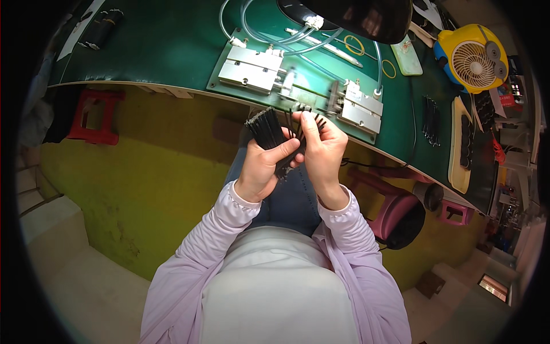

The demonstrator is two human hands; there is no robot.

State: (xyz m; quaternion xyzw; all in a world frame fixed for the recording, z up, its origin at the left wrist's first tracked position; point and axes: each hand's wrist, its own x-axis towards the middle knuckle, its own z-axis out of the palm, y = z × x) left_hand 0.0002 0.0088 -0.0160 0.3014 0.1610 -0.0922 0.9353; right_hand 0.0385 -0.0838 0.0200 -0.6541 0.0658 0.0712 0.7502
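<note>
My left hand is closed around a thick bundle of thin black wires, their cut ends fanned out at the top. Close beside it, my right hand pinches a few short black wires between thumb and fingers. Just beyond my fingertips, at the table's near edge, is a pneumatic clamping fixture with a left metal block and a right metal block on a green plate. Between the blocks, small metal jaws look blurred.
A dark lamp head hangs over the fixture, among clear air tubes. To the right are a yellow fan, black wires and a yellow tray. Stools stand below: red at left, pink at right.
</note>
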